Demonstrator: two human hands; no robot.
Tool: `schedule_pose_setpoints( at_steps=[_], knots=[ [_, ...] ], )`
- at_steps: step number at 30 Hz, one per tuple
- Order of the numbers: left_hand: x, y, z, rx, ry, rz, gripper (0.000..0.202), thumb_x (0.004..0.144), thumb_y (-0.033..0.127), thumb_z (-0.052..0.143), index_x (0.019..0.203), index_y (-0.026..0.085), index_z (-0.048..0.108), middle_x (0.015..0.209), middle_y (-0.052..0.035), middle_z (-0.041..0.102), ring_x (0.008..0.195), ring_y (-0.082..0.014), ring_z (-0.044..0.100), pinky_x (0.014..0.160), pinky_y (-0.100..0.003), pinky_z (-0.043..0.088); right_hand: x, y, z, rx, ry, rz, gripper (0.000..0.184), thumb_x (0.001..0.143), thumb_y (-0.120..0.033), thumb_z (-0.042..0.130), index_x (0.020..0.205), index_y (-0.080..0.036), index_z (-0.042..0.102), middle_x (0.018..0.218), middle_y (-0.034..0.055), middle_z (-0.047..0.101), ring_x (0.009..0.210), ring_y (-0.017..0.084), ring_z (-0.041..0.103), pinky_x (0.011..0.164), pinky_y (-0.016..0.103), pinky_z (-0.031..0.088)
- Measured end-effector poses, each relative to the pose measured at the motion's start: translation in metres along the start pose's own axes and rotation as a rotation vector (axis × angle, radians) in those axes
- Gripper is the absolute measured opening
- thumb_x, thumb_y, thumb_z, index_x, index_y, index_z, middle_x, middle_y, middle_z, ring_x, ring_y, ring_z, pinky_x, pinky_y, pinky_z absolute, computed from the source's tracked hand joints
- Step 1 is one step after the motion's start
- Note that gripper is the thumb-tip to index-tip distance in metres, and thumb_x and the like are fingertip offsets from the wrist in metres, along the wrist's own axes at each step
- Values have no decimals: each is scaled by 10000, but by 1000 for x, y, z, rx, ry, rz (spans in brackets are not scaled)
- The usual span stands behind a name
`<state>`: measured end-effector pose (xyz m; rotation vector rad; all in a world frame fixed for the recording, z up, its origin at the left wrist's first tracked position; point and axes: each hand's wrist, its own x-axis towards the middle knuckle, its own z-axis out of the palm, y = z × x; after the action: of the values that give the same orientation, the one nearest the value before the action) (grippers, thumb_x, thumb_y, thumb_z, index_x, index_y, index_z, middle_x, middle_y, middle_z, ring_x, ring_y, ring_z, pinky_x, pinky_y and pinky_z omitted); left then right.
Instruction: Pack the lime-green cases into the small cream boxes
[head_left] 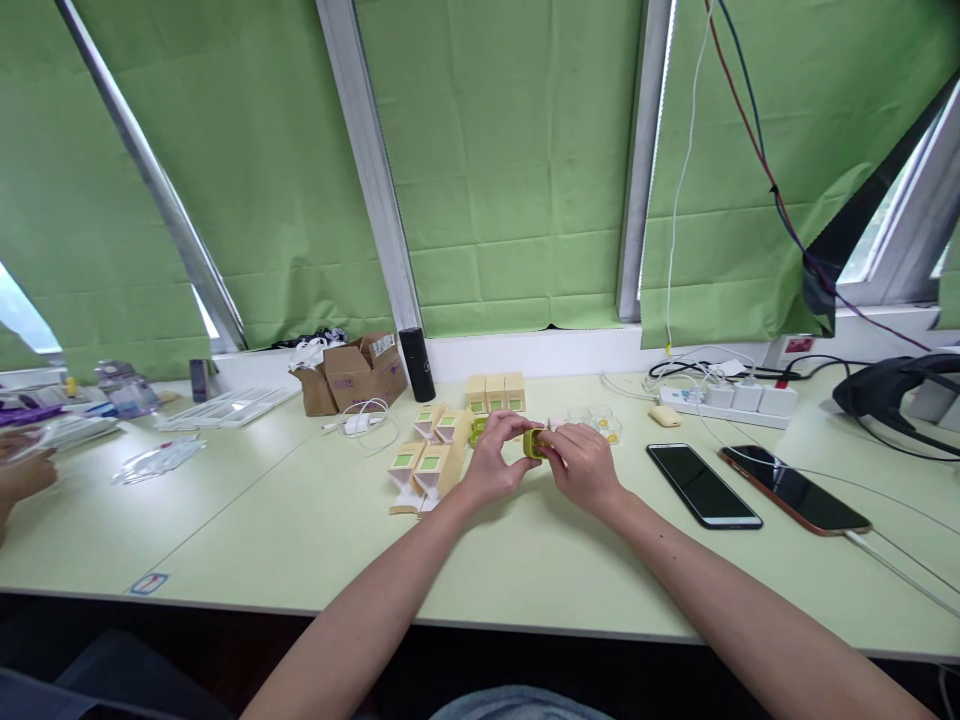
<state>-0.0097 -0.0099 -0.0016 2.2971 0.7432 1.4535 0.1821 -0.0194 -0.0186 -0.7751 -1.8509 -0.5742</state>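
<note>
Near the middle of the table, my left hand is closed around a small yellow-green box, held just above the tabletop. The fingers of my right hand are pinched at the box's right side; whether they also hold something small is hidden. Left of my hands lie several open cream cartons with green windows. Behind them stands a row of closed cream cartons. Another green piece shows partly behind my left hand. Clear plastic cases with yellow bits sit beyond my right hand.
Two phones, a power strip with chargers and cables lie on the right, near a black headset. At the back left are a cardboard box, a black cylinder and a white cable. Another person's hand is at far left.
</note>
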Motion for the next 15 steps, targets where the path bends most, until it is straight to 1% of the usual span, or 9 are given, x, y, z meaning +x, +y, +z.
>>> schedule_pose_setpoints(
  at_steps=[15],
  knots=[
    [0,1,-1,9,-12,9,471,778,103,820,1210,236,690,1191,-85,604,1196,-256,628,1064,-486,580,-2,3,5,75,-6,-2,219,999,-117,514,897,-196,692,685,15,618,638,161,494,638,309,317]
  ],
)
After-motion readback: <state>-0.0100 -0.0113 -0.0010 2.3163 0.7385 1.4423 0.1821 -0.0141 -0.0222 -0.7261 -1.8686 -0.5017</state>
